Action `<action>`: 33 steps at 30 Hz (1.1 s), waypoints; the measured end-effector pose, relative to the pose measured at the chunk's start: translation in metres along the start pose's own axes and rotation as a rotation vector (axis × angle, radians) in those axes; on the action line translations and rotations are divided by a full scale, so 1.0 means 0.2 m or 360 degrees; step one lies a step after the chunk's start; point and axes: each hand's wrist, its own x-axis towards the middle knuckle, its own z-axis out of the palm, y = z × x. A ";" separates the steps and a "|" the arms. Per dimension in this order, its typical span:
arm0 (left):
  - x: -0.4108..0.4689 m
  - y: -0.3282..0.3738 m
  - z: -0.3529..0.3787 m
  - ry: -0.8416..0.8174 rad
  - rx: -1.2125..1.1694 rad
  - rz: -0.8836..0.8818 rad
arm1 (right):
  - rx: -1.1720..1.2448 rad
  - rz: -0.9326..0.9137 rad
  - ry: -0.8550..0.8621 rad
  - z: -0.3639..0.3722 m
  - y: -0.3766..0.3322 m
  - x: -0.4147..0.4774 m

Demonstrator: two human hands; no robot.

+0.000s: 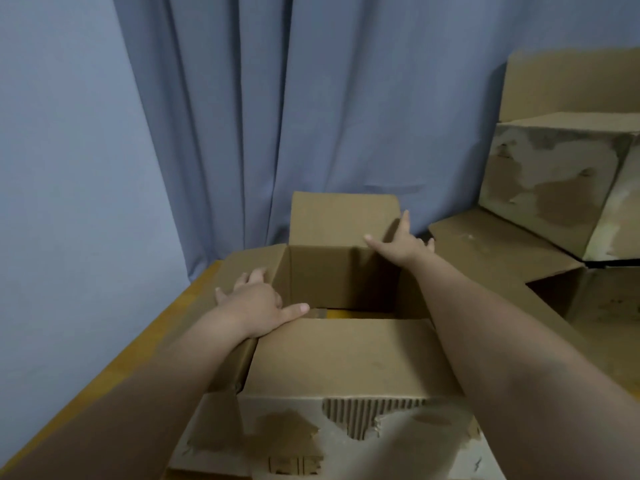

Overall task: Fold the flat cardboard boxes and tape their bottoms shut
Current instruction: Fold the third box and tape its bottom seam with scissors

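A brown cardboard box (341, 278) stands opened up on the wooden table, its hollow facing me. Its far flap (343, 220) stands upright and its near flap (346, 355) is folded inward toward the opening. My left hand (258, 304) rests with spread fingers on the left flap, thumb at the near-left corner. My right hand (403, 245) reaches to the far right corner with straight fingers touching the far flap's right edge. The near outer face has torn paper showing corrugation. No tape is in sight.
Worn cardboard boxes (557, 181) are stacked at the right, one with open flaps (491, 251) next to my box. A blue curtain (294, 116) hangs behind and a pale wall (69, 168) stands left. The table edge (145, 337) runs along the left.
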 end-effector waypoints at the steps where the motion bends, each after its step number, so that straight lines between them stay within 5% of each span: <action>1: 0.00 0.00 0.01 0.0028 -0.0033 -0.0012 | 0.0224 -0.0031 0.0106 0.00 0.01 0.00; 4: -0.01 0.01 0.04 0.0059 -0.0132 -0.0040 | 0.1148 -0.0198 0.0262 -0.03 0.02 -0.01; 6: -0.01 0.01 0.06 0.0110 -0.0160 -0.0039 | 0.1201 -0.0287 0.0166 -0.07 0.02 -0.03; 11: 0.00 -0.07 0.10 0.0468 -0.0519 0.0009 | -0.0146 -0.0390 -0.0432 -0.13 0.04 -0.24; 14: -0.06 -0.14 0.10 0.0690 -0.0843 -0.0047 | -0.1047 -0.0488 -0.0523 -0.04 0.02 -0.39; 20: -0.34 -0.33 0.05 0.0731 -0.0446 -0.0357 | -0.1208 -0.0441 -0.0440 0.04 0.02 -0.61; 27: -0.66 0.00 -0.16 0.1391 -0.0957 0.0392 | -0.1268 -0.0540 -0.0094 -0.07 -0.01 -0.82; 30: -0.62 0.25 -0.07 0.0931 -0.0911 0.0637 | -0.1298 -0.0532 0.0037 -0.15 -0.02 -0.91; 33: -0.54 0.32 0.16 0.0437 -0.0253 0.0558 | -0.1581 -0.0503 0.0404 -0.25 -0.01 -1.03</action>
